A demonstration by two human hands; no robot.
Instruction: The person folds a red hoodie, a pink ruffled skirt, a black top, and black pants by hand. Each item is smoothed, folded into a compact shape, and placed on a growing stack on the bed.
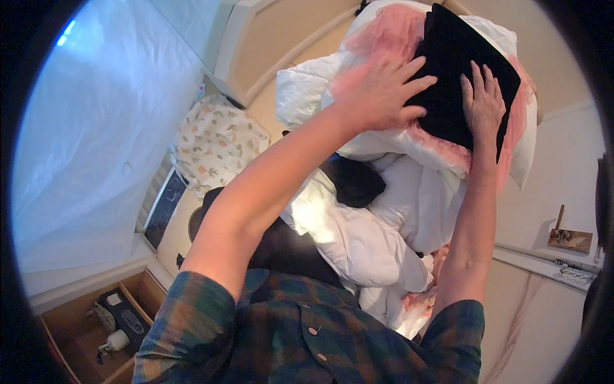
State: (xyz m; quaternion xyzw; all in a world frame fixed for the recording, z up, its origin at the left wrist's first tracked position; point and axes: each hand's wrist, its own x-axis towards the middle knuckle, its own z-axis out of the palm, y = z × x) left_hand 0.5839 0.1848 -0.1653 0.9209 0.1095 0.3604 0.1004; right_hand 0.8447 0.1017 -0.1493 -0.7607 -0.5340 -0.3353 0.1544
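A folded black cloth (460,57) lies on sheer pink fabric (391,33), on top of a heap of white bedding. My left hand (388,93) is over the pink fabric at the cloth's left edge, fingers spread and slightly blurred. Flat on the black cloth, near its right side, rests my right hand (484,101) with the fingers a little apart. Neither hand grips anything. Nearer to me, a white comforter (360,240) spreads below the heap, and a dark cloth item (357,182) lies on it.
A cloth with cactus prints (218,139) lies to the left, beside translucent plastic sheeting (96,144). At lower left an open wooden compartment (72,331) holds a black device. A small wooden block with a peg (571,240) and a chain (575,275) are at the right.
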